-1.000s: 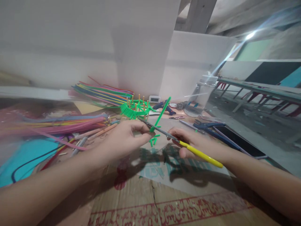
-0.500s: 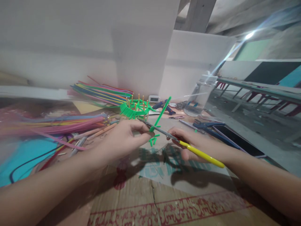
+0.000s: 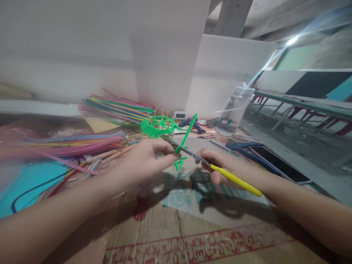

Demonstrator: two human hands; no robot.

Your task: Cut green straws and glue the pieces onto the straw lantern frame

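Between thumb and fingers, my left hand [image 3: 154, 156] pinches a green pipe cleaner [image 3: 189, 130] that slants up to the right. My right hand [image 3: 217, 163] is wrapped round scissors with yellow handles [image 3: 236, 179]. The scissor blades reach left across the pipe cleaner at my left fingertips. Several short green pieces [image 3: 180, 163] lie below on a clear sheet. Just behind my left hand stands a round green woven piece [image 3: 158, 126] with upright wooden sticks.
Bundles of coloured pipe cleaners [image 3: 118, 108] lie at the back left, with pink ones [image 3: 96, 146] nearer. At the right are a clear bottle [image 3: 233, 112], dark blue pliers [image 3: 242, 146] and a phone [image 3: 277, 163]. A small digital display [image 3: 180, 115] stands behind.
The pipe cleaner's upper end has shifted slightly left and down. Both hands and the scissors stay nearly in place.
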